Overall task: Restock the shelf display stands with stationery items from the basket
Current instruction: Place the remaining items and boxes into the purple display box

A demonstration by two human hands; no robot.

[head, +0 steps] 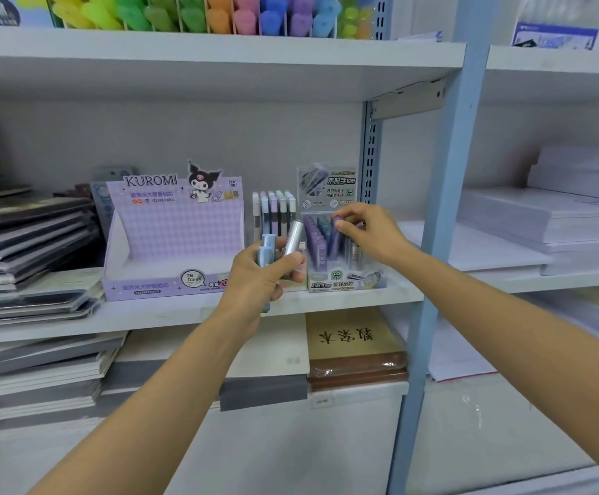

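My left hand (260, 271) grips a small bunch of lead-refill tubes (292, 241), blue and silver, in front of the middle shelf. My right hand (364, 232) pinches the top of a purple tube (335, 239) that stands tilted in the small clear display stand (348, 280). That stand holds several purple and teal tubes. To its left sits a row of upright pastel tubes (274, 212). Further left stands the purple Kuromi display box (173, 241), and its tray looks empty. No basket is in view.
Stacked notebooks (26, 244) fill the shelf's left end. A blue-grey upright post (444, 223) stands right of the stand, with white paper stacks (555, 216) beyond it. Coloured highlighters (190, 12) line the shelf above. More notebooks (355, 348) lie on the shelf below.
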